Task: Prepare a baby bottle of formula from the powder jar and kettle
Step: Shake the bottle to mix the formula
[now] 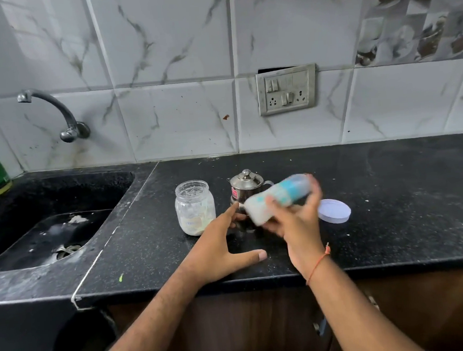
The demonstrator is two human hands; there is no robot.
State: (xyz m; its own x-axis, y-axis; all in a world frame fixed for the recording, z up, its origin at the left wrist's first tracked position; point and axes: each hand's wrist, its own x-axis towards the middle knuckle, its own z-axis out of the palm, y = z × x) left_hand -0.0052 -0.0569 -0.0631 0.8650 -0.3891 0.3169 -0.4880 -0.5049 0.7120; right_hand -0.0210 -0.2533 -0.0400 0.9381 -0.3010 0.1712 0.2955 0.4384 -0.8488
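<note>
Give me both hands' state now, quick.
Left hand: open, fingers spread above the black countertop, holding nothing.
Right hand: gripping the motion-blurred, tilted blue-and-white baby bottle.

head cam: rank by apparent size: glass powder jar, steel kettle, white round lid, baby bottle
1. Blurred blue-and-white baby bottle, gripped by the right hand; motion smear may inflate it.
2. Clear glass powder jar.
3. Small steel kettle, partly hidden, so unsure against the jar.
4. White round lid.

The right hand grips a blurred baby bottle, tilted nearly flat above the black tabletop. The left hand rests spread near the front edge. Behind stand the open powder jar and the steel kettle; a white lid lies at right.
</note>
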